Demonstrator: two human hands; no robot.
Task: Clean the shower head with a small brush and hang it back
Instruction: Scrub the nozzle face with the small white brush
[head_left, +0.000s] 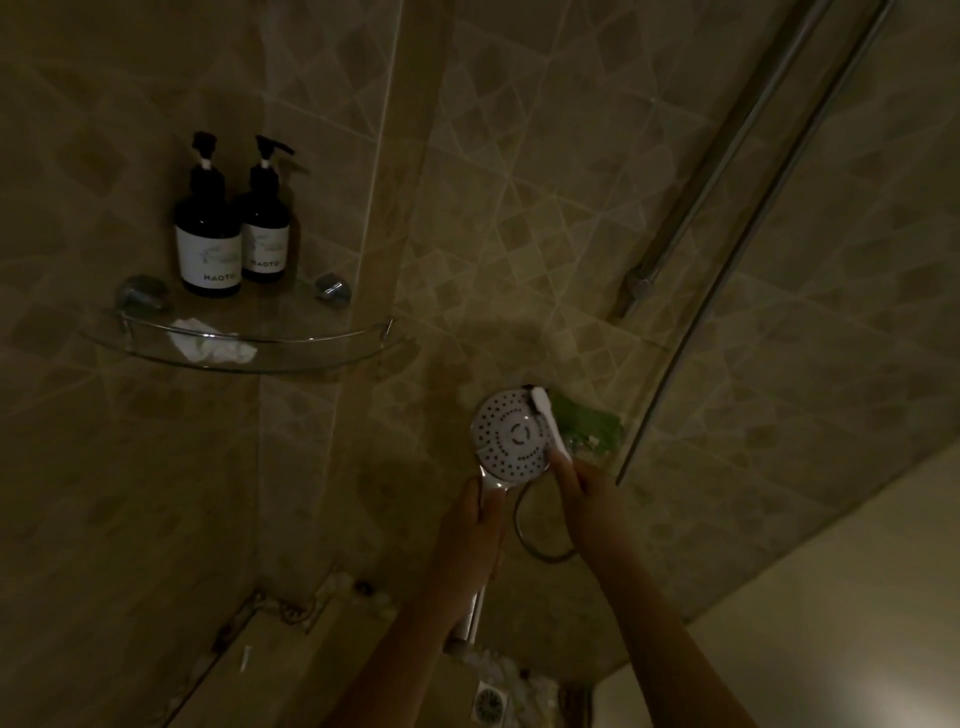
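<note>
My left hand (475, 525) grips the shower head (511, 435) by its handle, my right hand (587, 488) pinches the small brush (546, 418) at its right rim, tiled wall (519, 234) close behind.

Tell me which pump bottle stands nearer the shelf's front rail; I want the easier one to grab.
The left bottle: it partly covers the right bottle, its base sits lower in view, and the white cloth lies before it.
</note>
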